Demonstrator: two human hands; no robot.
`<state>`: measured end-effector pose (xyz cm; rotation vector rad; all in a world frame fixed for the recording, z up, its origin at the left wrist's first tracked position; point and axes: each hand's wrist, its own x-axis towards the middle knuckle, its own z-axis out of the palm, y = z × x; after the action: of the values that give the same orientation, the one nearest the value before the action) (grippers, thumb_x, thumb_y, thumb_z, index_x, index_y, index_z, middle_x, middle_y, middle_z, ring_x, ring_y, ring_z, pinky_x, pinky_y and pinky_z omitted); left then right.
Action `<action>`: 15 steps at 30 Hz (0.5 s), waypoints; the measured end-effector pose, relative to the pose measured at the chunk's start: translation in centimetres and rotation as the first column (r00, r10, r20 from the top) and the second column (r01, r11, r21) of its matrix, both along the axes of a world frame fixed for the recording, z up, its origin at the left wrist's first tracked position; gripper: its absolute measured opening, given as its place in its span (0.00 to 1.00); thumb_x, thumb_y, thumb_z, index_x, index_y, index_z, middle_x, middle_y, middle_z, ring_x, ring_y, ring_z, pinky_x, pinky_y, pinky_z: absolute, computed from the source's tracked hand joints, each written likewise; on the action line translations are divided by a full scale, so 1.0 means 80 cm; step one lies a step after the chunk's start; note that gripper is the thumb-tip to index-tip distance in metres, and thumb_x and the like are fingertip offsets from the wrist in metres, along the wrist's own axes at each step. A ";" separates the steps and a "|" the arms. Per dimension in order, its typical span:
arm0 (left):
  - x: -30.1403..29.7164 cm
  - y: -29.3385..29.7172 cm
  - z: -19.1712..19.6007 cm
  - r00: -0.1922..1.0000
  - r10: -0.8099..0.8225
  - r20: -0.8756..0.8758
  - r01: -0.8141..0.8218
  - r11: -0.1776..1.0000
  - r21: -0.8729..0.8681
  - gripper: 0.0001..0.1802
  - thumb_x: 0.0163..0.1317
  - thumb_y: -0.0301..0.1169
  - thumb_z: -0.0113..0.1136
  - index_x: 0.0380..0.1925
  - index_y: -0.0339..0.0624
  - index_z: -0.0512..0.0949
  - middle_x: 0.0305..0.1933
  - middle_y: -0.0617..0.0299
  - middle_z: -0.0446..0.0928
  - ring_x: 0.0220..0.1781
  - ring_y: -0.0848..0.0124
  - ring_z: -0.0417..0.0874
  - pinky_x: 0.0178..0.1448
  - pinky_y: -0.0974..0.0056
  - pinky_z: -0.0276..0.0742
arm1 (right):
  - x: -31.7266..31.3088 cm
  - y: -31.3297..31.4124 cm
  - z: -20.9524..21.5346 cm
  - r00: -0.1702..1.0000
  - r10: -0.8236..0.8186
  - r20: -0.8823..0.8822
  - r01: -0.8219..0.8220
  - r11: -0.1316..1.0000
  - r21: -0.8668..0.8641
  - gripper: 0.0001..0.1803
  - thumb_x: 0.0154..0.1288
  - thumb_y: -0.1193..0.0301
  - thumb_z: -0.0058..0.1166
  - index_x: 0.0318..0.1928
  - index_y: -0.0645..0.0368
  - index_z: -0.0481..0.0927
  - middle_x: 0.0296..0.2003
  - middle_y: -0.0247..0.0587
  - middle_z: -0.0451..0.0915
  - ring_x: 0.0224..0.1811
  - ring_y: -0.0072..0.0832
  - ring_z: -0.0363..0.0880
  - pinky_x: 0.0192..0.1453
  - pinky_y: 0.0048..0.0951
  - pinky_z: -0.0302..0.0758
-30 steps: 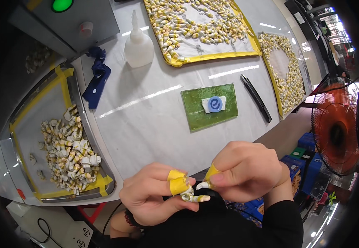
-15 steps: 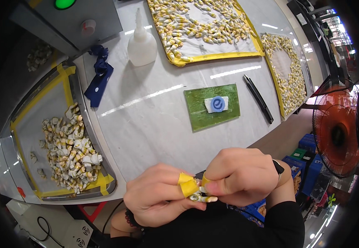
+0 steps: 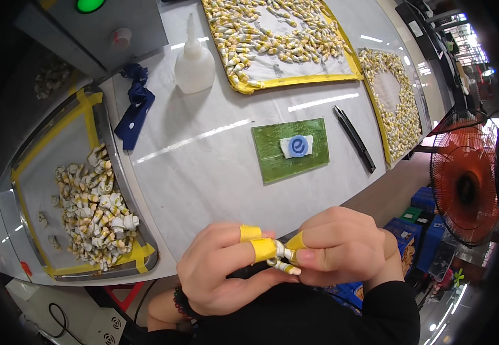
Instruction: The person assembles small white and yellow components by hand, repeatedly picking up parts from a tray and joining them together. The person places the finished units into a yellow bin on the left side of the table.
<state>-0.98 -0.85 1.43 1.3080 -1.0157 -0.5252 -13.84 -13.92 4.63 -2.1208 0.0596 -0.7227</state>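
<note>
Currently, the left hand [image 3: 220, 270] pinches a small white-and-yellow molded piece [image 3: 283, 265] between thumb and forefinger, just off the table [image 3: 203, 172]'s near edge; the right hand [image 3: 344, 244] grasps a similar banded piece [image 3: 287, 252] beside it, any contact partly hidden. A loosened pinch or slick yellow finger tape [image 3: 264, 249] could let either slip askew. The left-held piece's long axis slants, peach tip toward the lower right.

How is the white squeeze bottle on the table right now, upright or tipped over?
Upright: the squeeze bottle rests on its base on the table, with its narrow nozzle at the top.
</note>
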 end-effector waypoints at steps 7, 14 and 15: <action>0.004 0.012 -0.012 0.923 -0.132 -0.362 0.150 0.988 0.022 0.19 0.46 0.22 0.70 0.39 0.31 0.76 0.39 0.51 0.81 0.38 0.65 0.83 0.43 0.67 0.78 | -0.010 -0.030 0.023 0.994 -0.059 -0.093 0.053 0.996 -0.069 0.10 0.47 0.83 0.59 0.32 0.60 0.80 0.28 0.41 0.79 0.26 0.33 0.78 0.32 0.29 0.76; 0.008 0.019 -0.008 0.630 -0.241 -0.739 0.244 0.964 -0.106 0.16 0.54 0.20 0.64 0.43 0.26 0.74 0.43 0.48 0.78 0.44 0.64 0.83 0.51 0.63 0.78 | -0.109 -0.223 0.045 0.459 -0.840 -0.290 0.577 0.530 -0.621 0.12 0.55 0.74 0.59 0.40 0.65 0.79 0.27 0.40 0.78 0.27 0.25 0.74 0.35 0.25 0.70; 0.009 0.020 -0.007 0.610 -0.246 -0.753 0.243 0.963 -0.118 0.16 0.55 0.20 0.63 0.43 0.26 0.74 0.43 0.48 0.78 0.44 0.63 0.83 0.51 0.63 0.78 | -0.143 -0.253 0.037 0.391 -0.825 -0.408 0.471 0.560 -0.682 0.13 0.54 0.74 0.59 0.41 0.64 0.79 0.27 0.42 0.78 0.27 0.26 0.75 0.35 0.27 0.70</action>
<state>-0.28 0.74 0.84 0.7838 -0.4569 -1.1761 -25.26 -34.17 7.55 -2.7402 1.4234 -0.2935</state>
